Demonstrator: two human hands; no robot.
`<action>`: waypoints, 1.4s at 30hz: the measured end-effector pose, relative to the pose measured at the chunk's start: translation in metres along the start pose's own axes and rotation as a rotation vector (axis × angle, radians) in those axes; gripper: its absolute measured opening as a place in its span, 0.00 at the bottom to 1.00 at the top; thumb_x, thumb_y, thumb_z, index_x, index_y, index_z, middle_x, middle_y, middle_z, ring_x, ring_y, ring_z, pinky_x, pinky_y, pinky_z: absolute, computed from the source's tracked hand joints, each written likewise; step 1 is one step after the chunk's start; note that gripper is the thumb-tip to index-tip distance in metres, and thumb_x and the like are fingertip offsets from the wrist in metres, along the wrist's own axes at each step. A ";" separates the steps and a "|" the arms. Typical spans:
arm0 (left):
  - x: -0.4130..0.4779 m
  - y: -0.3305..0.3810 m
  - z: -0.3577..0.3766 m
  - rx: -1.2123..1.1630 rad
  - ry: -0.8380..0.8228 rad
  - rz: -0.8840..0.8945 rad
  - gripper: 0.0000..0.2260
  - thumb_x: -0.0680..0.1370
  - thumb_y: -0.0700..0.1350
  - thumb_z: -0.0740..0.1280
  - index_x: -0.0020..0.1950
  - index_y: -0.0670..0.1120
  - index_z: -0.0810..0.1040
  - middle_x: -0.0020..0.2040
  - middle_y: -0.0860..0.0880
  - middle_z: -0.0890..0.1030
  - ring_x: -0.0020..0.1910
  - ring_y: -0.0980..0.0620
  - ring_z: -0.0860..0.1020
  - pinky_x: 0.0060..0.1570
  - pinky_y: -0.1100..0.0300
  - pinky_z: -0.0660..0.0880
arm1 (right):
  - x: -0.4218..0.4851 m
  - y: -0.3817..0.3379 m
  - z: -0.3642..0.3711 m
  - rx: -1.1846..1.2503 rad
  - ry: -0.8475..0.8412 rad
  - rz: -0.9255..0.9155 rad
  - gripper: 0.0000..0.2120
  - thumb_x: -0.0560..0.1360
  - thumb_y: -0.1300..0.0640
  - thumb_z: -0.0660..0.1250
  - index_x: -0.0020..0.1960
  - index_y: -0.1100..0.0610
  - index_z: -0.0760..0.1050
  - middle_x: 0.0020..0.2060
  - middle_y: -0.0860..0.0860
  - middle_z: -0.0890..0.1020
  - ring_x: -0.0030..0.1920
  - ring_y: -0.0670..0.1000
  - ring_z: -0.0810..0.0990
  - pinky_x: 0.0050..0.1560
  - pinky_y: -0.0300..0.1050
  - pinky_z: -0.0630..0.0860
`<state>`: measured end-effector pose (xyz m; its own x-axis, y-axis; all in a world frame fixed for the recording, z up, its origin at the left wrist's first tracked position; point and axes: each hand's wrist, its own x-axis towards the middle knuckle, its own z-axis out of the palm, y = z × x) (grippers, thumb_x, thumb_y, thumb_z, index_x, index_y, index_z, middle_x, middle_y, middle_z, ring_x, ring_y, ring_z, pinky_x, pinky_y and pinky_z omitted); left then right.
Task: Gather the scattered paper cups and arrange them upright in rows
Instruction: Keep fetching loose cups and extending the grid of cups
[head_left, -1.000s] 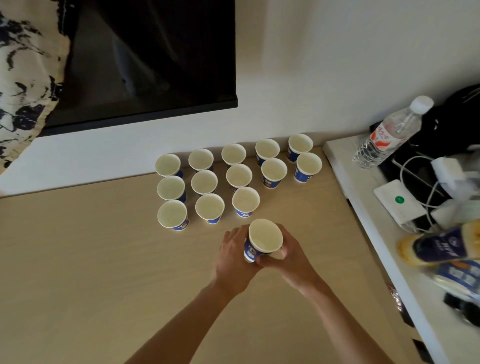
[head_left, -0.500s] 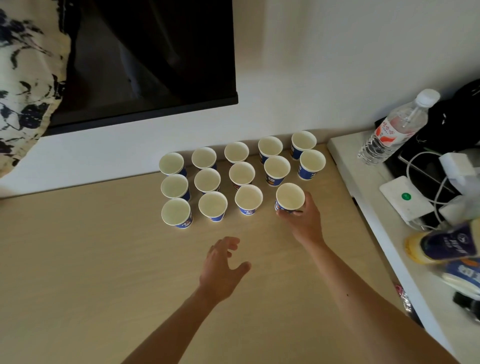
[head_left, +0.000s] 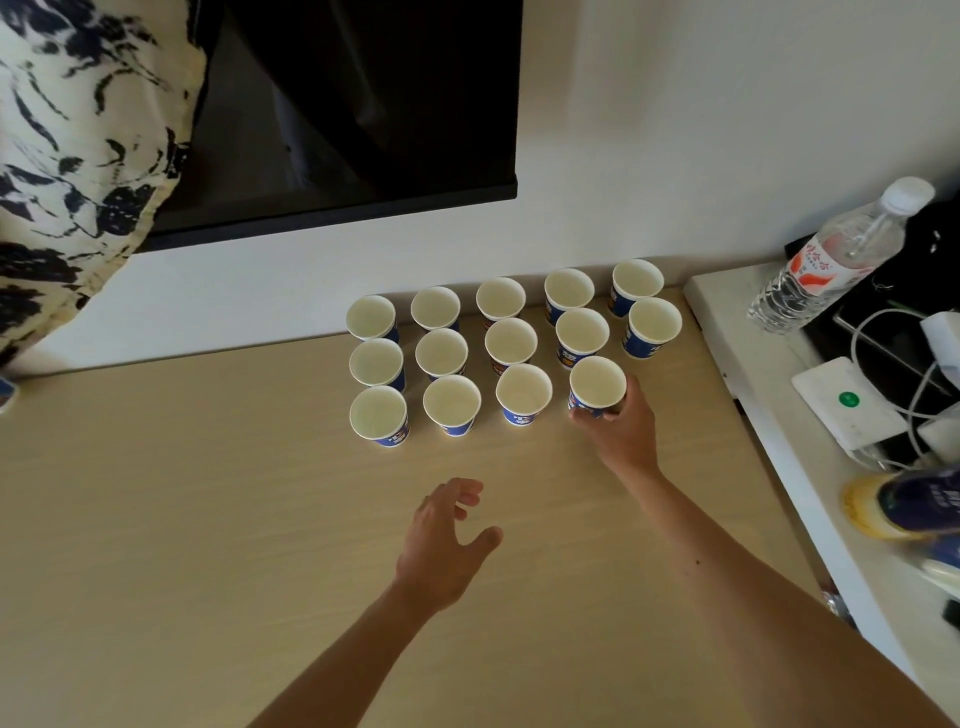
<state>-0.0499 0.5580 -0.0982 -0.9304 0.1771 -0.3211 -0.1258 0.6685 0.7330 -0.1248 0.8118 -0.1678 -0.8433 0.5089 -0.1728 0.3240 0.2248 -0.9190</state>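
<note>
Little has moved in the last half second: the right hand (head_left: 621, 431) stays wrapped round the lower wall of the fourth cup (head_left: 596, 388) in the front row, and the left hand (head_left: 441, 540) still hovers over the bare middle of the worktop (head_left: 182, 519), fingers spread wide and holding nothing.

Nearest the person, the front row now counts four upright cups, the held one at its right end, just beside its neighbour (head_left: 523, 394). One place looks free to its right, toward the worktop's right edge. Behind stand the middle row (head_left: 510, 344) and the back row (head_left: 501, 298) of five each, the last close to the wall along the far edge.

These cups are probably very light, thin-walled and easily crushed or tipped. A soft pinch low on the side, as here, seems best; a knock could topple neighbours.
</note>
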 end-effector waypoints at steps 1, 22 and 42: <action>-0.001 -0.002 -0.001 -0.003 0.002 0.000 0.21 0.71 0.47 0.75 0.62 0.51 0.75 0.54 0.55 0.79 0.52 0.55 0.76 0.51 0.57 0.75 | 0.000 0.000 0.000 0.000 0.003 0.000 0.27 0.65 0.59 0.81 0.60 0.48 0.74 0.48 0.39 0.81 0.44 0.34 0.80 0.50 0.45 0.81; -0.050 -0.081 -0.096 -0.260 0.241 -0.158 0.19 0.71 0.46 0.75 0.60 0.51 0.76 0.52 0.55 0.79 0.50 0.55 0.76 0.45 0.66 0.72 | -0.199 -0.006 0.099 -0.024 -0.015 -0.050 0.31 0.69 0.75 0.73 0.67 0.57 0.70 0.55 0.57 0.77 0.49 0.46 0.78 0.47 0.40 0.73; -0.085 -0.387 -0.442 -0.252 0.710 -0.401 0.22 0.73 0.47 0.73 0.65 0.47 0.73 0.59 0.50 0.77 0.56 0.52 0.76 0.48 0.66 0.68 | -0.310 -0.242 0.548 -0.257 -0.630 -0.482 0.29 0.69 0.69 0.75 0.68 0.60 0.70 0.56 0.53 0.73 0.53 0.56 0.77 0.57 0.57 0.76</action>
<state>-0.0746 -0.0343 -0.0896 -0.7839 -0.5895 -0.1948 -0.4864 0.3881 0.7828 -0.1764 0.1440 -0.0859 -0.9719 -0.2349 -0.0177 -0.1104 0.5208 -0.8465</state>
